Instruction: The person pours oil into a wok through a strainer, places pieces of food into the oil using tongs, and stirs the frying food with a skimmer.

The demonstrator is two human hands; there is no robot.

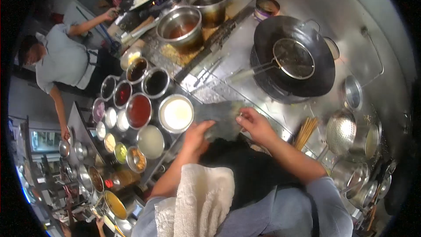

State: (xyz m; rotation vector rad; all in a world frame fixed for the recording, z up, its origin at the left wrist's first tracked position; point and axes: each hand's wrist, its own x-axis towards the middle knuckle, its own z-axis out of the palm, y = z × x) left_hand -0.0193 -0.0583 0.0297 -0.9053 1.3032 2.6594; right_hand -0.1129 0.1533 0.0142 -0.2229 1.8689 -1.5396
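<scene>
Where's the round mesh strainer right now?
In the head view, the strainer is at the upper right, over the black wok, beyond the right hand.

Commercial kitchen, black wok (267,46), perforated skimmer (341,132), red sauce (139,111)

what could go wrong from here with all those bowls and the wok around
The left hand is right beside the bowl of white contents, so a careless sweep might knock it and spill some. The strainer sits in the wok with its handle sticking out past the rim; the right hand might catch it and jolt the strainer.
</scene>
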